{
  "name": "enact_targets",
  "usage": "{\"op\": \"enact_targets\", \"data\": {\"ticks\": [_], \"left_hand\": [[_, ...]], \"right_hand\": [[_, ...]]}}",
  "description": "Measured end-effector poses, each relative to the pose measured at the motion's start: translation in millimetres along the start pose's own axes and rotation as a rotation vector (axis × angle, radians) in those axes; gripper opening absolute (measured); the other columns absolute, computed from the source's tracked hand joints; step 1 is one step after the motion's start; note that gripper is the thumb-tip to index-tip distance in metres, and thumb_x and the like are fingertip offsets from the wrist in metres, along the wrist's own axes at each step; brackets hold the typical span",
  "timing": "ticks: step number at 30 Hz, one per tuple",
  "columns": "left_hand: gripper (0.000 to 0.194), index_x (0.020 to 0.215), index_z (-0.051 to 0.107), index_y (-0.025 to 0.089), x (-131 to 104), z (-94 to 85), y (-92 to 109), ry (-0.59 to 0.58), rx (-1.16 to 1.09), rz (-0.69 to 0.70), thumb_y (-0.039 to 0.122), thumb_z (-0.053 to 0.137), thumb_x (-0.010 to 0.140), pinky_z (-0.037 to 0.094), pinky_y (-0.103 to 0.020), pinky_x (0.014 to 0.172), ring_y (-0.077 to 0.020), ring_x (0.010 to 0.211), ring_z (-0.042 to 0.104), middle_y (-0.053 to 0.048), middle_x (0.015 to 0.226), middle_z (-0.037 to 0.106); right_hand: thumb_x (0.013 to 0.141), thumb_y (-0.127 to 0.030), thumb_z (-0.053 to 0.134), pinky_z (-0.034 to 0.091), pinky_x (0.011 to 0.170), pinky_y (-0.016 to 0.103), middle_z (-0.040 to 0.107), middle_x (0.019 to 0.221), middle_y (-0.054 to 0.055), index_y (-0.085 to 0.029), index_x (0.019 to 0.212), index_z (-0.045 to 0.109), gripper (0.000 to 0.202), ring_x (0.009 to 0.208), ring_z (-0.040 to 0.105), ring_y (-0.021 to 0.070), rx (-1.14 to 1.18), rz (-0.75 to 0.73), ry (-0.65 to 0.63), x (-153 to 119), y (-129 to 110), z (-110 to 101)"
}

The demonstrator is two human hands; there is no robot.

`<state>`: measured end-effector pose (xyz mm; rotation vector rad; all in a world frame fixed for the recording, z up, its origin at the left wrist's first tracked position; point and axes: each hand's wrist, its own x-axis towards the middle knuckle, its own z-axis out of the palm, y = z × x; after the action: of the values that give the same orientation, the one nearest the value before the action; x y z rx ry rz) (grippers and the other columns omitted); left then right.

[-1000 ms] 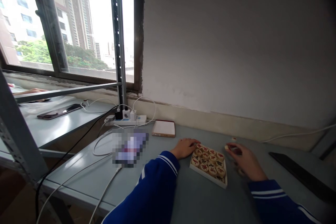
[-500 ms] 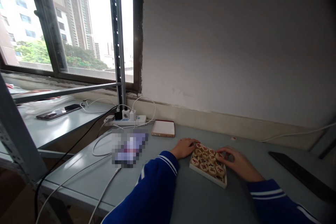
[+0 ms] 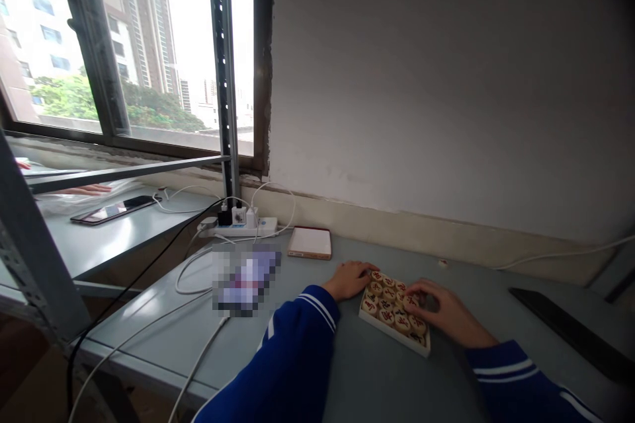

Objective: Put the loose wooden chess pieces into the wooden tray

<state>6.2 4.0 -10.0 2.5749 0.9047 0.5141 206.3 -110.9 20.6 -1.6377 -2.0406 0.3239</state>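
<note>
A white box point(image 3: 393, 331) lies at an angle on the grey table and holds several round wooden pieces with red and dark characters, such as a red-marked piece point(image 3: 369, 305) near its left corner. My left hand point(image 3: 350, 279) rests at the box's far left corner, fingers touching its edge. Over the right side of the box, my right hand point(image 3: 439, 306) pinches a round piece point(image 3: 411, 300) between thumb and fingers. The fingers partly cover the pieces beneath.
A box lid point(image 3: 309, 242) lies near the wall. Left of it are a power strip point(image 3: 266, 227) with white cables and a blurred phone point(image 3: 249, 280). A black flat object point(image 3: 565, 330) lies at the right. Another person's hand point(image 3: 89, 190) shows at far left.
My right hand has moved slightly left and toward me over the pieces. Another person's hand has shifted at far left. My left hand stays at the box corner.
</note>
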Motion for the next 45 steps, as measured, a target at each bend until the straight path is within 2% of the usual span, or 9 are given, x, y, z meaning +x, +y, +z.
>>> {"op": "enact_targets", "data": {"ticks": [8, 21, 25, 31, 36, 41, 45], "left_hand": [[0.036, 0.121, 0.043, 0.030, 0, -0.7, 0, -0.003, 0.000, 0.012, 0.032, 0.029, 0.088, 0.030, -0.041, 0.090, -0.0237, 0.108, 0.042, -0.002, 0.119, 0.049], [0.036, 0.119, 0.045, 0.030, 0, -0.6, 1, 0.017, -0.017, 0.003, 0.032, 0.031, 0.086, 0.031, -0.039, 0.091, -0.0225, 0.107, 0.043, -0.001, 0.117, 0.051], [0.037, 0.120, 0.045, 0.030, 0, -0.2, 1, 0.002, 0.003, -0.001, 0.032, 0.029, 0.087, 0.031, -0.039, 0.092, -0.0224, 0.108, 0.043, -0.001, 0.118, 0.050], [0.037, 0.120, 0.045, 0.030, 0, -1.8, 3, 0.002, 0.002, -0.002, 0.033, 0.028, 0.088, 0.031, -0.039, 0.092, -0.0227, 0.108, 0.042, -0.001, 0.118, 0.050], [0.037, 0.121, 0.045, 0.029, -1, -3.1, 4, -0.006, 0.001, -0.004, 0.033, 0.028, 0.088, 0.030, -0.039, 0.092, -0.0223, 0.108, 0.042, -0.002, 0.118, 0.050], [0.036, 0.120, 0.045, 0.030, 0, -1.1, 3, 0.004, -0.001, -0.005, 0.033, 0.029, 0.088, 0.030, -0.039, 0.091, -0.0223, 0.107, 0.043, -0.001, 0.117, 0.051], [0.036, 0.119, 0.046, 0.030, 0, -1.0, 2, 0.011, -0.018, -0.005, 0.034, 0.029, 0.088, 0.031, -0.039, 0.091, -0.0226, 0.107, 0.042, -0.001, 0.117, 0.050]], "right_hand": [[0.082, -0.042, 0.044, 0.046, 0.068, 0.029, 0.054, 0.096, 0.005, -0.024, 0.096, 0.055, 0.026, 0.078, 0.053, 0.0170, 0.085, -0.116, 0.019, 0, -20, 14], [0.082, -0.038, 0.045, 0.049, 0.078, 0.033, 0.054, 0.107, 0.007, -0.023, 0.099, 0.060, 0.028, 0.090, 0.055, 0.0191, 0.162, -0.135, -0.034, 2, -20, 19], [0.082, -0.038, 0.045, 0.046, 0.083, 0.035, 0.056, 0.105, 0.006, -0.024, 0.094, 0.063, 0.027, 0.096, 0.053, 0.0203, 0.099, -0.158, -0.029, 3, -21, 19], [0.082, -0.039, 0.044, 0.047, 0.074, 0.034, 0.058, 0.096, 0.006, -0.024, 0.089, 0.064, 0.026, 0.086, 0.055, 0.0198, 0.086, -0.147, -0.030, 0, -27, 18], [0.082, -0.041, 0.044, 0.044, 0.082, 0.036, 0.060, 0.095, 0.005, -0.023, 0.092, 0.063, 0.028, 0.090, 0.054, 0.0200, 0.061, -0.139, -0.037, 0, -27, 19], [0.085, -0.039, 0.040, 0.045, 0.080, 0.032, 0.061, 0.094, 0.006, -0.023, 0.092, 0.063, 0.029, 0.090, 0.055, 0.0190, 0.038, -0.184, 0.034, 0, -27, 18], [0.086, -0.040, 0.035, 0.045, 0.076, 0.034, 0.062, 0.092, 0.007, -0.022, 0.090, 0.062, 0.032, 0.089, 0.055, 0.0210, -0.176, -0.105, 0.243, 0, -13, 13]]}}
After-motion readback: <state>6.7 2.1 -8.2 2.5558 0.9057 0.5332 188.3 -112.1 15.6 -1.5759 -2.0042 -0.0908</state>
